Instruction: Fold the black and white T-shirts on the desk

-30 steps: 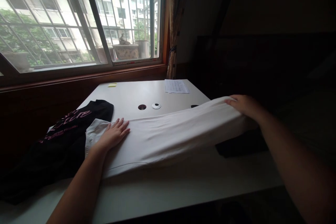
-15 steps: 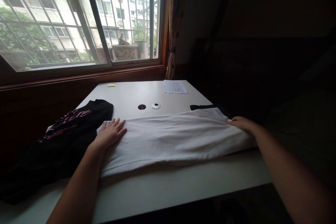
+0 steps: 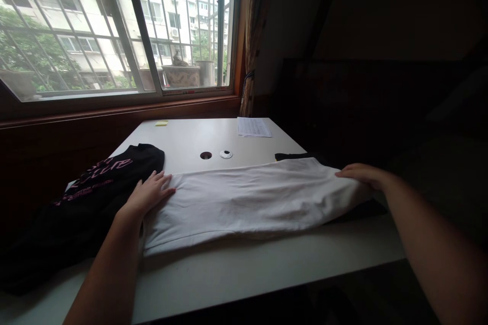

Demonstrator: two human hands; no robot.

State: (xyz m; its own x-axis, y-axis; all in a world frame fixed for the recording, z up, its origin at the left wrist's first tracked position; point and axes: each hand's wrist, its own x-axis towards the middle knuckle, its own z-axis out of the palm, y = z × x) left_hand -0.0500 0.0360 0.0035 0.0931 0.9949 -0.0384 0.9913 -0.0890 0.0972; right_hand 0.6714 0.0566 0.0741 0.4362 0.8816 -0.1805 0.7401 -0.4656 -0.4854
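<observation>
A white garment, long and folded, lies across the table, its kind not clear. My left hand rests on its left end with the fingers spread flat over the cloth. At the right end, my right hand pinches the garment's edge between thumb and fingers, and the cloth there is slightly lifted and creased. A black garment with pink lettering lies to the left, beside my left hand. Dark cloth shows from behind and under the white garment's right part.
The white table stands by a barred window. On its far part are printed sheets and a yellow sticky note. A round cable hole and a white round cap are in the tabletop's middle. A curtain hangs behind.
My left hand has slid a little to the left on the white cloth. My right hand has moved slightly right and up, pulling the garment's right end with it.
</observation>
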